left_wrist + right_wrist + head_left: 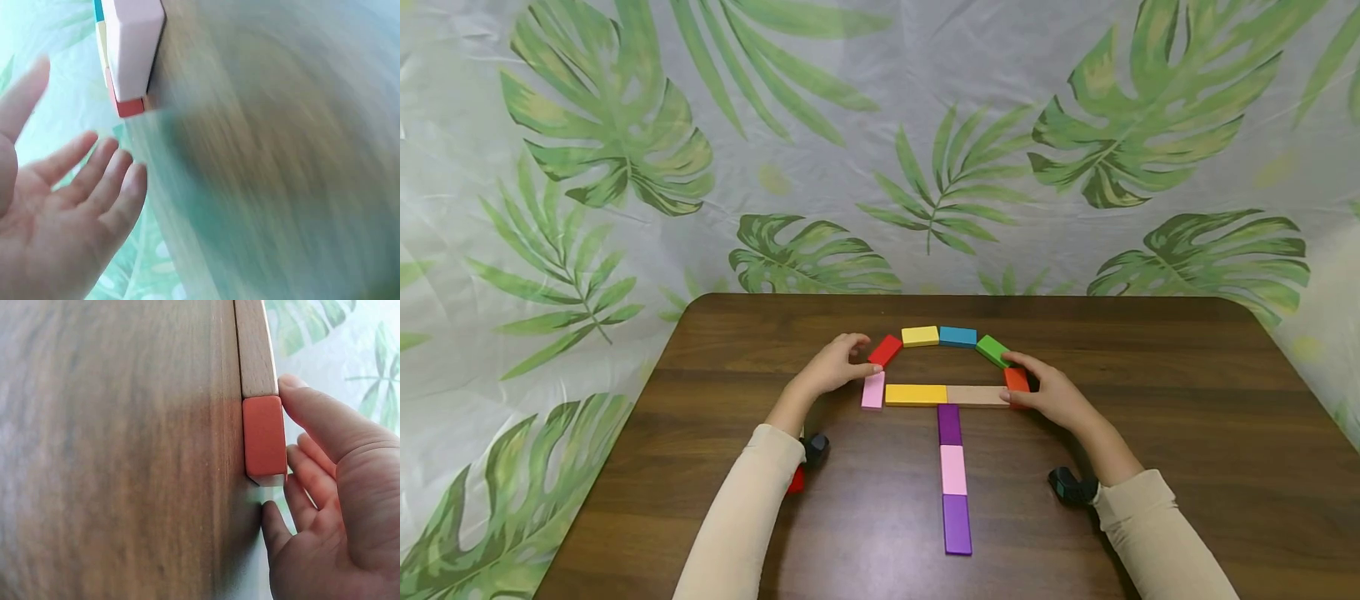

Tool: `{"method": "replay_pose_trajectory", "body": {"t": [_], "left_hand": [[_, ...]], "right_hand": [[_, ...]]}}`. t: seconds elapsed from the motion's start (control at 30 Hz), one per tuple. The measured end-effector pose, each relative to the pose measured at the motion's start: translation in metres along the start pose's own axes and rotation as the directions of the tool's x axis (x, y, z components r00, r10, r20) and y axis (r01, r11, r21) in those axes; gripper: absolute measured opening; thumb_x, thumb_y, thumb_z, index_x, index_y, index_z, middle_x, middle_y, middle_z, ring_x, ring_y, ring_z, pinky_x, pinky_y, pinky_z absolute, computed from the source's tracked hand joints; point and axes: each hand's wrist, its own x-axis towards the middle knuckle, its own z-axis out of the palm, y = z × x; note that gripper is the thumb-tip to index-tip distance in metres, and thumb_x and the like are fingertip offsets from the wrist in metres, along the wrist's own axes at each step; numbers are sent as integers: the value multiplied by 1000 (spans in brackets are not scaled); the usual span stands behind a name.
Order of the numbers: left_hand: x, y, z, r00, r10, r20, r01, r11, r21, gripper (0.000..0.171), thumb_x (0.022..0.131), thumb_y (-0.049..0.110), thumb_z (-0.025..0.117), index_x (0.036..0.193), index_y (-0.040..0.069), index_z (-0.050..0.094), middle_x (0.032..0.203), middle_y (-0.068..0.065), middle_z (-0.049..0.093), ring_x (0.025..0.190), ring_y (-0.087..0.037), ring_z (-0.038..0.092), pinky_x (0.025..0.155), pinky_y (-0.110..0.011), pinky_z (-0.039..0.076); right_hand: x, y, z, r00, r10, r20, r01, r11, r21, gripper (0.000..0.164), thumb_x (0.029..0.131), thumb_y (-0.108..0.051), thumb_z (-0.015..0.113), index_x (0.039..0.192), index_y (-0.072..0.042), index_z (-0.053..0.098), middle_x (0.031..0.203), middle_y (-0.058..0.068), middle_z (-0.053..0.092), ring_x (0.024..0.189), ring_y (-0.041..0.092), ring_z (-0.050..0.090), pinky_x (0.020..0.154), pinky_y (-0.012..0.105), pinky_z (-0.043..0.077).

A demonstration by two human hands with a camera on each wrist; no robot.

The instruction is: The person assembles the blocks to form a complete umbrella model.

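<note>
My left hand [831,365] is beside the left end of an arch of blocks, thumb over the joint between a red block [885,351] and a pink block [873,391]. In the left wrist view its fingers [128,187] are spread apart, holding nothing. At the other end, my right hand [1056,394] spans an orange-red block [1017,387]. Its thumb lies over the end of a tan wooden block [257,350], and a forefinger reaches a green block [993,351]. The right wrist view shows loosely bent fingers beyond the orange-red block, without a visible grip.
Yellow [921,337] and blue [958,337] blocks top the arch. A yellow-orange block [916,395] continues the tan one's row. Below run dark purple [950,424], light pink [953,469] and purple [957,523] blocks. A red piece [796,481] shows beside my left forearm on the table [1210,400].
</note>
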Motion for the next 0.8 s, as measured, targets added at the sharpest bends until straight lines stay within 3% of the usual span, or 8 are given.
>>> {"method": "replay_pose_trajectory", "body": {"t": [0.17,0.3,0.5,0.8], "left_hand": [[-15,-2,-2,989,36,141,-42,998,37,70,73,27,75,129,2,43,123,-12,45,112,-25,43,94,-37,37],[-20,-3,4,981,30,191,-53,992,114,78,68,27,79,131,2,41,125,-11,43,114,-23,41,95,-37,35],[-20,-3,10,982,49,181,-87,975,207,72,69,24,79,127,-1,44,123,-11,45,114,-25,40,95,-36,34],[-20,-1,12,988,44,150,-76,974,211,66,72,24,76,125,0,45,121,-11,46,114,-25,41,95,-36,34]], "right_hand": [[0,0,0,1000,-3,1,3,1000,-2,71,78,-40,67,136,-12,39,132,21,40,105,35,45,86,50,36],[0,-1,0,1000,-2,1,2,1000,-1,71,78,-40,67,136,-12,39,131,21,41,105,34,45,86,50,37],[-1,-3,1,1000,6,1,-6,1000,6,70,78,-39,68,136,-12,39,130,22,41,103,34,46,85,49,37],[-1,-4,0,1000,15,3,-15,1000,16,69,78,-36,68,136,-12,39,130,22,41,103,34,45,85,49,37]]}}
